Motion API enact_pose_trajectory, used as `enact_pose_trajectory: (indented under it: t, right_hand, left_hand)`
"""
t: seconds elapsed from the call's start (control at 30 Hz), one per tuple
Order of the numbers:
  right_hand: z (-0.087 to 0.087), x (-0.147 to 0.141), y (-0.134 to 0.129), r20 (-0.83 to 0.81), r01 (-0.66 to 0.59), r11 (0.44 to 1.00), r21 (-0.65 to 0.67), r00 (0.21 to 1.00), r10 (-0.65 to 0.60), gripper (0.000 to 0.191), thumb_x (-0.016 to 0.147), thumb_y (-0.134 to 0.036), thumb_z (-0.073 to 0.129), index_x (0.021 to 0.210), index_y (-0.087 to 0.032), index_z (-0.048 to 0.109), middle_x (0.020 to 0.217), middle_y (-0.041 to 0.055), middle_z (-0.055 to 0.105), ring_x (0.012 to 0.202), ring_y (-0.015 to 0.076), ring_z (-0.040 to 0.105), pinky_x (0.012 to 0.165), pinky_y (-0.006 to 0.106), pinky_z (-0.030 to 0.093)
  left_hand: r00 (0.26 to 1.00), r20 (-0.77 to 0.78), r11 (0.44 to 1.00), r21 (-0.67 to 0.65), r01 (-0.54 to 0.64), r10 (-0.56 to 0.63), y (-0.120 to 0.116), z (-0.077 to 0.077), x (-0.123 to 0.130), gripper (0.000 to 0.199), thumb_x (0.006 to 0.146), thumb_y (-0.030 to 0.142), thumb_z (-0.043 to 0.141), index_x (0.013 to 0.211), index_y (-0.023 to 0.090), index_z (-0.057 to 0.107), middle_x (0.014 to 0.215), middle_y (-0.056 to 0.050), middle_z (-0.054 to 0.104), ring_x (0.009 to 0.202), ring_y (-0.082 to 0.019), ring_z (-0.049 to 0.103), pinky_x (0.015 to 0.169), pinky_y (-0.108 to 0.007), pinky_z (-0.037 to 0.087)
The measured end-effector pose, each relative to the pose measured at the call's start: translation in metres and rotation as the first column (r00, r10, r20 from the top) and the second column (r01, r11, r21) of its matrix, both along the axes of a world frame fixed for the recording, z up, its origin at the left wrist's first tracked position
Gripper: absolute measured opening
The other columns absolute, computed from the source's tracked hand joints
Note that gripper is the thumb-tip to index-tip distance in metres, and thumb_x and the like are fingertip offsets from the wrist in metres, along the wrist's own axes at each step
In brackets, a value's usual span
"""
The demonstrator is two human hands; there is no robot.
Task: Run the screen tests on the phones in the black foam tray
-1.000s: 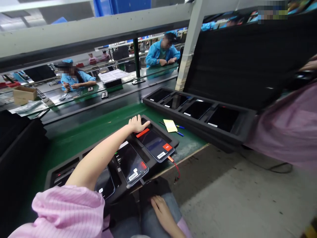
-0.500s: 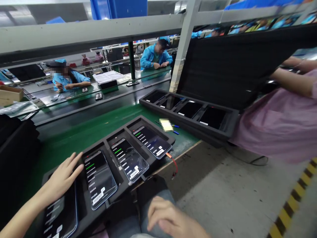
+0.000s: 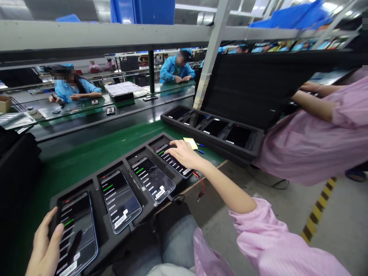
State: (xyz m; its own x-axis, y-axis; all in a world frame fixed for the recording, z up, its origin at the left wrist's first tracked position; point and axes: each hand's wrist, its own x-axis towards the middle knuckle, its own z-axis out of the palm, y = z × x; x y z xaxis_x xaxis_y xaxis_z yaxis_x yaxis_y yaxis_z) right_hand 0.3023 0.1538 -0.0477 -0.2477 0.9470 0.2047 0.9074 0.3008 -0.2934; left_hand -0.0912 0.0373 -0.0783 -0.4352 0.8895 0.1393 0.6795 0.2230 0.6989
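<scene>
A black foam tray holds several phones side by side, screens up with lists of text and one green line each. My left hand is at the tray's left end, fingers apart, with the thumb over the edge of the leftmost phone. My right hand reaches over the rightmost phone, fingers extended at its upper part. Between them lie two more phones, the left one and the right one. Neither hand grips anything.
Another foam tray with dark phones stands behind on the right, near a person in pink. A yellow note and blue pens lie between the trays. Black foam is stacked at left. A red cable hangs at the edge.
My right hand has moved from above my lap up to the rightmost phone. My left hand has drawn back toward the lower left, uncovering the leftmost phone.
</scene>
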Motion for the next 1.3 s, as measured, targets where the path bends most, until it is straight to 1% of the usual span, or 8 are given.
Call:
enact_pose_trajectory:
  t: [0.13, 0.3, 0.43, 0.57, 0.7, 0.83, 1.07, 1.3]
  right_hand:
    - [-0.001, -0.006, 0.007, 0.09, 0.002, 0.998, -0.059, 0.996, 0.004, 0.043, 0.096, -0.037, 0.026, 0.104, -0.027, 0.067, 0.126, 0.0105, 0.047, 0.118, 0.027, 0.038, 0.097, 0.047, 0.031]
    - [0.007, -0.027, -0.002, 0.016, -0.073, 0.996, -0.044, 0.997, 0.073, 0.042, 0.096, -0.036, 0.025, 0.107, -0.028, 0.065, 0.128, 0.0092, 0.046, 0.121, 0.0249, 0.036, 0.101, 0.046, 0.028]
    - [0.009, -0.051, -0.009, -0.016, -0.248, 0.961, -0.124, 0.969, 0.248, 0.041, 0.096, -0.038, 0.027, 0.112, -0.027, 0.063, 0.127, 0.0103, 0.046, 0.124, 0.0238, 0.035, 0.104, 0.046, 0.025]
    - [0.006, -0.062, -0.011, 0.021, -0.311, 0.936, -0.165, 0.948, 0.319, 0.041, 0.096, -0.039, 0.028, 0.11, -0.026, 0.064, 0.129, 0.0109, 0.044, 0.124, 0.026, 0.034, 0.104, 0.048, 0.025]
    - [0.01, -0.071, -0.016, 0.009, -0.327, 0.938, -0.114, 0.944, 0.33, 0.041, 0.096, -0.037, 0.027, 0.109, -0.024, 0.065, 0.128, 0.0119, 0.045, 0.125, 0.0247, 0.034, 0.104, 0.047, 0.025]
    - [0.016, -0.096, -0.025, -0.009, -0.419, 0.904, -0.084, 0.908, 0.42, 0.039, 0.096, -0.036, 0.03, 0.111, -0.025, 0.063, 0.126, 0.0116, 0.048, 0.124, 0.0234, 0.035, 0.103, 0.046, 0.026]
    - [0.008, -0.146, -0.026, 0.085, -0.525, 0.846, -0.092, 0.843, 0.532, 0.037, 0.095, -0.037, 0.034, 0.113, -0.023, 0.062, 0.121, 0.0143, 0.051, 0.119, 0.0258, 0.041, 0.1, 0.047, 0.03]
    - [0.01, -0.143, -0.029, 0.048, -0.519, 0.854, 0.03, 0.855, 0.517, 0.035, 0.095, -0.034, 0.032, 0.112, -0.022, 0.061, 0.12, 0.012, 0.052, 0.118, 0.0247, 0.041, 0.1, 0.048, 0.031]
  left_hand:
    - [0.994, 0.099, 0.997, -0.061, -0.048, 0.054, -0.002, 0.009, 0.007, 0.076, 0.074, 0.072, 0.03, 0.133, 0.025, 0.037, 0.141, -0.009, 0.037, 0.135, -0.029, 0.024, 0.111, -0.044, 0.019]
    - [0.993, 0.105, 0.996, -0.075, -0.046, 0.053, -0.005, 0.018, 0.016, 0.074, 0.074, 0.071, 0.029, 0.132, 0.025, 0.038, 0.142, -0.009, 0.034, 0.135, -0.027, 0.023, 0.11, -0.047, 0.02]
    - [0.996, 0.085, 0.999, -0.044, -0.011, 0.015, -0.006, 0.015, 0.013, 0.073, 0.076, 0.069, 0.029, 0.131, 0.022, 0.038, 0.141, -0.01, 0.035, 0.134, -0.025, 0.024, 0.11, -0.045, 0.02]
    - [0.996, 0.084, 1.0, -0.013, -0.027, 0.028, -0.003, 0.007, 0.006, 0.073, 0.073, 0.07, 0.031, 0.129, 0.023, 0.041, 0.139, -0.009, 0.038, 0.132, -0.028, 0.027, 0.11, -0.046, 0.02]
    - [0.981, 0.172, 0.996, -0.038, -0.084, 0.089, 0.003, -0.001, -0.003, 0.073, 0.069, 0.068, 0.036, 0.127, 0.025, 0.042, 0.139, -0.007, 0.037, 0.132, -0.032, 0.028, 0.11, -0.049, 0.021]
    - [0.943, 0.302, 0.989, 0.008, -0.147, 0.138, 0.005, -0.003, -0.007, 0.064, 0.074, 0.053, 0.042, 0.13, 0.022, 0.04, 0.14, -0.008, 0.037, 0.131, -0.028, 0.032, 0.111, -0.043, 0.02]
    - [0.862, 0.5, 0.994, 0.029, -0.108, 0.079, 0.008, -0.007, -0.009, 0.054, 0.078, 0.041, 0.047, 0.13, 0.028, 0.039, 0.144, -0.002, 0.035, 0.135, -0.023, 0.025, 0.111, -0.038, 0.02]
    - [0.816, 0.571, 0.993, 0.011, -0.115, 0.088, 0.013, -0.005, -0.012, 0.058, 0.073, 0.032, 0.05, 0.129, 0.026, 0.038, 0.141, -0.003, 0.039, 0.132, -0.023, 0.032, 0.109, -0.036, 0.025]
